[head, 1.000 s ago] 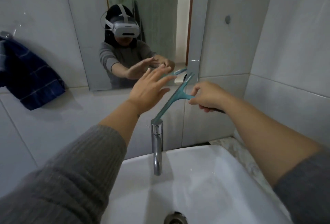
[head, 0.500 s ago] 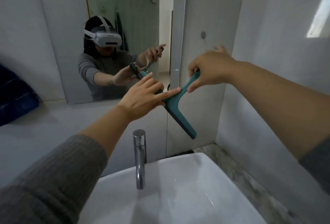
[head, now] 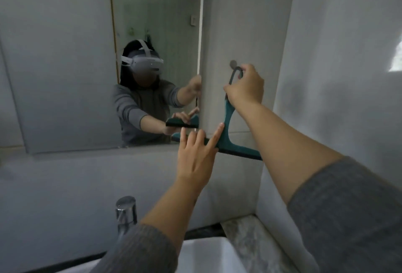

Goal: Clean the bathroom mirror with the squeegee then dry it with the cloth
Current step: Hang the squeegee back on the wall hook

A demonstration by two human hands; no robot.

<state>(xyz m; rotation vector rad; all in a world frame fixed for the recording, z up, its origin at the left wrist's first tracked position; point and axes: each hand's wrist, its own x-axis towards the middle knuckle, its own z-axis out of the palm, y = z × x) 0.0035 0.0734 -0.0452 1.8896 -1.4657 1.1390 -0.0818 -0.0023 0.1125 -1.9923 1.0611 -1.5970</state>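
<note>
The teal squeegee stands upright against the tiled wall right of the mirror, its blade level at the bottom. My right hand grips its handle near the dark hanging loop, which sits just below a small round wall hook. My left hand rests spread fingers on the left part of the blade, touching it without closing around it. The cloth is out of view. The mirror reflects a person wearing a headset.
A chrome tap rises at the bottom left over the white sink. A marbled ledge runs along the right, below the tiled side wall close by my right arm.
My right hand has lifted the squeegee up and turned it upright, bringing its loop up to the wall hook. My left hand followed along the blade. The view tilted upward.
</note>
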